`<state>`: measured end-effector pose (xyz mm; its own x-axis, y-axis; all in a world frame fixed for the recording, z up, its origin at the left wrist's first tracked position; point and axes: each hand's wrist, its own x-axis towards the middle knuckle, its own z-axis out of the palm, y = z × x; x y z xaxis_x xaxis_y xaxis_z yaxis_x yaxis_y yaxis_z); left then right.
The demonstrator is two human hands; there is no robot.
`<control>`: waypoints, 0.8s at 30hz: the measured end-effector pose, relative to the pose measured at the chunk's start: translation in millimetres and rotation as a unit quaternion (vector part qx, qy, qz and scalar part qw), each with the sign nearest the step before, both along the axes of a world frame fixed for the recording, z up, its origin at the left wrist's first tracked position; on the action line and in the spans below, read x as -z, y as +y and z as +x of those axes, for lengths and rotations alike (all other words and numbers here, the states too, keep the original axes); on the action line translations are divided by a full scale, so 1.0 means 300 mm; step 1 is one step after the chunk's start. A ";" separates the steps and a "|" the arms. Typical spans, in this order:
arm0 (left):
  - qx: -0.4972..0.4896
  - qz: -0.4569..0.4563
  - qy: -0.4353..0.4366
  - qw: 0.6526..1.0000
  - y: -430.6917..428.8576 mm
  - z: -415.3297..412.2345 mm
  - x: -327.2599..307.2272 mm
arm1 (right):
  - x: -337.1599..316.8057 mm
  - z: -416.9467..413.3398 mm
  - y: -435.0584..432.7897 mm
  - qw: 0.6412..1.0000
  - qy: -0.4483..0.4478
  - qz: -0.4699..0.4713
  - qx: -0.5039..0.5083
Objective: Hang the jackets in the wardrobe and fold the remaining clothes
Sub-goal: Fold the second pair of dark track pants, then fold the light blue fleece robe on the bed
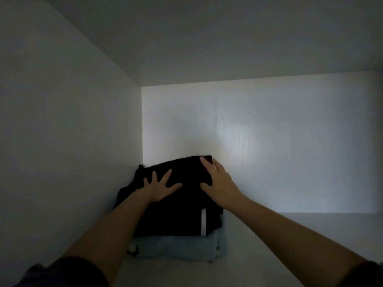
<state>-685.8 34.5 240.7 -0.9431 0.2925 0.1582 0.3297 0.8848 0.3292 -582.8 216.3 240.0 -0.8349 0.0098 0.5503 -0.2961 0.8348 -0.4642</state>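
A folded black garment (180, 214) with a white stripe on its right side lies on top of a folded pale blue garment (178, 248). The stack sits in the back left corner of a white wardrobe shelf (290, 245). My left hand (160, 188) rests flat on the black garment with fingers spread. My right hand (219, 181) lies over the garment's far right edge, its fingers apart and curved over the fabric. Neither hand lifts anything.
The wardrobe's left wall (72, 141) stands close beside the stack and the back panel (269, 141) is right behind it. The shelf board runs on to the right of the stack. Another panel closes the compartment overhead.
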 end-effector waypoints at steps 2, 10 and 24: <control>-0.021 -0.006 0.030 0.999 -0.012 0.006 -0.007 | -0.010 0.036 0.011 0.997 -0.023 0.065 -0.034; 0.032 0.026 0.088 0.995 -0.006 0.327 -0.013 | -0.021 0.542 0.082 0.987 -0.037 0.156 0.004; 0.494 0.101 0.189 0.842 0.436 1.858 0.192 | 0.331 2.278 0.155 0.941 0.040 0.131 0.309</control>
